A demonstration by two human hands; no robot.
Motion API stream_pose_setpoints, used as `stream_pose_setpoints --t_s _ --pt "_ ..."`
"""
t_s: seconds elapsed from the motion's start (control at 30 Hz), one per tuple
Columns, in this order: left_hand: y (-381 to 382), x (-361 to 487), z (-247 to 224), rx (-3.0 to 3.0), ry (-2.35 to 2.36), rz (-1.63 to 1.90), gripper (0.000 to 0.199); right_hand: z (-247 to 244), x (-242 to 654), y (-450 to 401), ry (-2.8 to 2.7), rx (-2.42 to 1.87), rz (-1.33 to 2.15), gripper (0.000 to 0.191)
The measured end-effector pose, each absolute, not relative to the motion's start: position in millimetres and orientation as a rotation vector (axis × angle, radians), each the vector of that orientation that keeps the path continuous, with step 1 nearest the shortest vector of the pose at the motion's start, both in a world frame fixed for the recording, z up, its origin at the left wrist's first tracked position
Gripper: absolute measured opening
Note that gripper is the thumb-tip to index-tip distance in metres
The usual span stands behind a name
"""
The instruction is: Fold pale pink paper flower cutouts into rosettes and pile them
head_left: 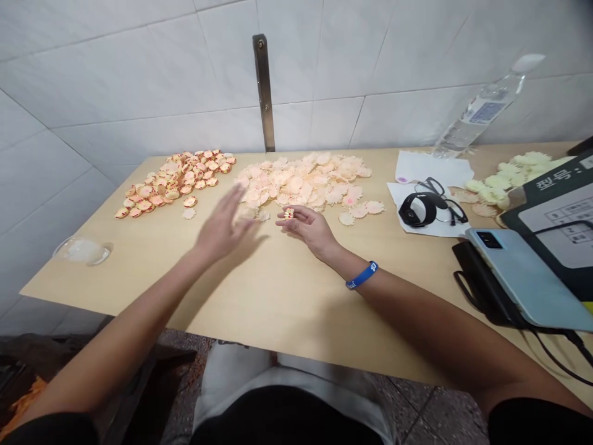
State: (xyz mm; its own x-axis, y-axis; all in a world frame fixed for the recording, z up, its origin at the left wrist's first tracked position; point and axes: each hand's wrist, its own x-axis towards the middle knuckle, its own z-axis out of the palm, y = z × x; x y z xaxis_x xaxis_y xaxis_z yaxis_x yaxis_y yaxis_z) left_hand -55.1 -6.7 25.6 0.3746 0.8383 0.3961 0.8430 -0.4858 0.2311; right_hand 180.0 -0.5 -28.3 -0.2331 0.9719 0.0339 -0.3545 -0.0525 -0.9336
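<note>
From the head view, the right hand (303, 227) has its grip closed on a small orange disc (289, 213) above the middle of the worktop (278, 296). The left hand (223, 225) is released, fingers spread. Pale discs (301, 182) and darker discs (171, 180) lie heaped near the back edge.

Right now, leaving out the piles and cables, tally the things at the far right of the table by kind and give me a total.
Plastic water bottle: 1
White paper sheets: 2
Eyeglasses: 1
Black strap: 1
Phone: 1
Black item under the phone: 1
Dark printed board: 1
Total: 8
</note>
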Motion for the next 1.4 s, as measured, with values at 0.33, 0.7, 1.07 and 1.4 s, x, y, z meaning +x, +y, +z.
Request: stream_pose_setpoints --t_s 0.33,0.7,1.07,1.4 --pt "22.0 16.8 -12.5 -3.168 -1.372 -0.948 0.064 -32.8 186.6 10.2 -1.076 -0.826 1.766 0.041" --pt "22.5 3.2 -18.4 -2.896 -0.999 -1.21 0.032 -29.5 188.8 5.0 -1.202 -0.795 1.8 0.042" --pt "13.4 16.7 -14.7 -3.0 -0.931 -0.987 0.054 -23.1 190.2 5.7 -1.571 -0.862 1.637 0.049" --pt "9.4 19.6 -22.1 -2.892 -0.796 -1.227 0.042 -27.4 193.1 7.1 -1.566 -0.652 1.756 0.048"
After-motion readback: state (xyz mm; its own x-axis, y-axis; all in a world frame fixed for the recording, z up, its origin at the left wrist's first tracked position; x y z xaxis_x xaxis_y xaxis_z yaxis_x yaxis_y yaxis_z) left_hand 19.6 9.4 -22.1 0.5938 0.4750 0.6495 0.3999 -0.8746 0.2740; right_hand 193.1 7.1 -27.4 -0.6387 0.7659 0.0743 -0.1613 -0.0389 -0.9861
